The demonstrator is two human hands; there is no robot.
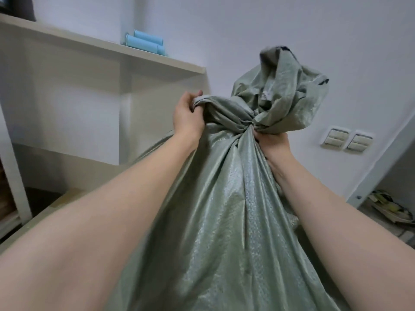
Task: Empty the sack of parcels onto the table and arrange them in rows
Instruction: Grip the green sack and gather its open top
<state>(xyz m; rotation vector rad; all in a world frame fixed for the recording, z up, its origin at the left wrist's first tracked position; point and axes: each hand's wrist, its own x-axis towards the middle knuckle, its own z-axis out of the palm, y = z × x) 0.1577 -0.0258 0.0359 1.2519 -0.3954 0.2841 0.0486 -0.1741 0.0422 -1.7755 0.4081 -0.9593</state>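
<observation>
Two hands on the sack (224,209), standing tied between your arms | left hand (188,117) is pinching a fold beside the knot (251,124), right hand (272,142) is clutching the neck beneath | likely better easing that fold loose than lifting.

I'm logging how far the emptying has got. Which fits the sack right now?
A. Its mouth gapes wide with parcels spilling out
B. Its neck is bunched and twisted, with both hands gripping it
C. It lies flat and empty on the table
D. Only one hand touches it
B: the sack is gathered into a tight twist at its neck, the left hand grips a fold beside the twist and the right hand grips just under it.
</observation>
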